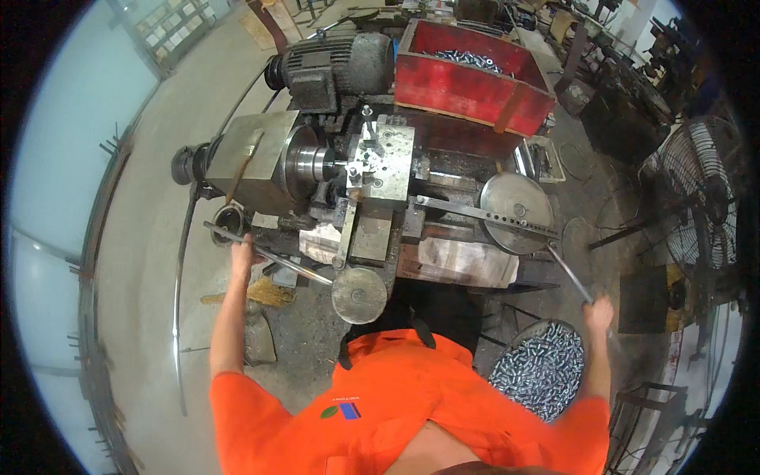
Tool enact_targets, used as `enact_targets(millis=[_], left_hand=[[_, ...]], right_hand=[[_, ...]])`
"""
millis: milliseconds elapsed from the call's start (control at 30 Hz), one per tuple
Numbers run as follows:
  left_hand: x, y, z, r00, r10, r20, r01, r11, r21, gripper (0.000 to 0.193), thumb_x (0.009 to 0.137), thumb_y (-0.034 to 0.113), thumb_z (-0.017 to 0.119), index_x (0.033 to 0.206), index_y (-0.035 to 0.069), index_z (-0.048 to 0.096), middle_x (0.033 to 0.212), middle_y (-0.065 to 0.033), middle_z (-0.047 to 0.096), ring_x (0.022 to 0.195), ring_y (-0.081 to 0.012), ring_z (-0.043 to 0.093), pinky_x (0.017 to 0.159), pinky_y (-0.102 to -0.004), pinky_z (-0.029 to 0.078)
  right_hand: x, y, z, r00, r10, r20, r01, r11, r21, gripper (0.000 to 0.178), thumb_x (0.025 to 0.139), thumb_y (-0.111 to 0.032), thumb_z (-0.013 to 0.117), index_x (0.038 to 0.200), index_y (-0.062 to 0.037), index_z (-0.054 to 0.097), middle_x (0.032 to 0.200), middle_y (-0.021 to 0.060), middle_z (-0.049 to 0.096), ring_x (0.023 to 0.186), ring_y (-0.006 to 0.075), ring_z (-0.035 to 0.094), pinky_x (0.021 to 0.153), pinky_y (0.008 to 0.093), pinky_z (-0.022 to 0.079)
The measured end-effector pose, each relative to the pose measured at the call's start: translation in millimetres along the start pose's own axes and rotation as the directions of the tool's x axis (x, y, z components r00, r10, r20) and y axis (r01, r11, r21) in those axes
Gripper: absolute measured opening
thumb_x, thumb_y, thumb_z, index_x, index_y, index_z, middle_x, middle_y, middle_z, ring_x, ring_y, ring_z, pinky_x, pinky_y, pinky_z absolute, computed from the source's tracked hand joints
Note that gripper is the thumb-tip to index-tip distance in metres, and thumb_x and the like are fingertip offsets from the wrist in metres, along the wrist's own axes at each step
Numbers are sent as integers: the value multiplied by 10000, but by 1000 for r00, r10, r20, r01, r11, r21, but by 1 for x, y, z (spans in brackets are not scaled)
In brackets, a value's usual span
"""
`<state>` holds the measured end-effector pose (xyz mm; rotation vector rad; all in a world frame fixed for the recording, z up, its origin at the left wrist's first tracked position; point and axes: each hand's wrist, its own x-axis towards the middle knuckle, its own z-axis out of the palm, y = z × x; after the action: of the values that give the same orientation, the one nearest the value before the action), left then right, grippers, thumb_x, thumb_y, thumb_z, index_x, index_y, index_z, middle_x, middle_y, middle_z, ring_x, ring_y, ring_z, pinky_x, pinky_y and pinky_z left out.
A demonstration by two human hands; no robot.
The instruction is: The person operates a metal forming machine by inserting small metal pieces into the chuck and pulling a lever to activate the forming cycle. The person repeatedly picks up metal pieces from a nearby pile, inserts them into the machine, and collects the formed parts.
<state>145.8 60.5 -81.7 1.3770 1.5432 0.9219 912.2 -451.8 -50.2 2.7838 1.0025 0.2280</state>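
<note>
My left hand (242, 257) is closed round a long metal lever (293, 267), which runs to a small round disc (359, 296) at the front of a lathe. Out to the right, my right hand (599, 313) grips the end of another lever (570, 271), fixed to a larger round disc (507, 194). A perforated flat bar (475, 210) crosses that disc toward the tool block (388, 162). Left of the block, the lathe's shiny chuck (309, 165) faces a small tool; any workpiece there is too small to make out.
Behind the lathe sit an electric motor (336, 67) and a red bin (467, 87) with small metal parts. A round container of shiny metal parts (542, 370) stands low by my right arm. A brush (269, 293) lies at left, a fan (697, 190) stands far right.
</note>
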Motion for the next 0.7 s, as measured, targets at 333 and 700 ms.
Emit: enact_targets(millis=[333,700], left_hand=[[-14,-60,-38,993,-116,25,96,913,396,622,852,510,554,1176,-21,550,884,-193,653,764,-263,665,714,-374,526],[-59,-130,105,976,76,-205,140,506,851,453,833,451,555,1031,45,586,913,-177,657,882,-332,642,733,-414,515]], right_hand=[[-23,-109,-16,868,18,-497,140,950,278,791,604,-175,583,1346,15,385,1360,262,384,1231,412,402,1027,415,351],[-94,-166,5,996,-76,-45,86,727,682,410,587,-144,619,964,14,656,1059,204,623,993,360,593,889,377,466]])
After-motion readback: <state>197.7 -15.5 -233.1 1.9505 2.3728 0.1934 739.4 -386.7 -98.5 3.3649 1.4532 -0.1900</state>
